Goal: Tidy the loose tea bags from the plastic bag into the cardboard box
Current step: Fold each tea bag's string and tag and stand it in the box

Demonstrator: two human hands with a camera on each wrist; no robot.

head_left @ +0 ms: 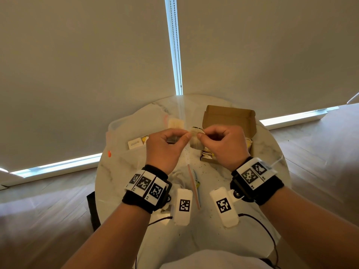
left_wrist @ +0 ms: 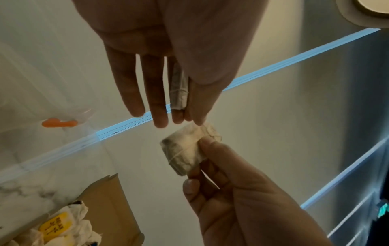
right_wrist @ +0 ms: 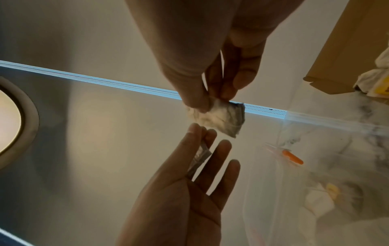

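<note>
Right hand (left_wrist: 242, 199) pinches one tea bag (left_wrist: 185, 153) by its corner; left hand (left_wrist: 168, 58) pinches a second tea bag (left_wrist: 179, 89), likely separating them above worktop (head_left: 223, 239) before cardboard box (head_left: 229, 117).

A round marble table (head_left: 268, 152) stands on wood flooring (head_left: 320, 152) before drawn roller blinds (head_left: 87, 65) with a bead chain (head_left: 177, 55).

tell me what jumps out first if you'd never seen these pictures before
Two hands meet above the middle of a round marble table: the right hand pinches a loose tea bag by its corner, and the left hand holds a second tea bag between thumb and forefinger. To the right stands an open cardboard box with tea bags already inside, and to the left lies a clear plastic bag with an orange slider.
</note>
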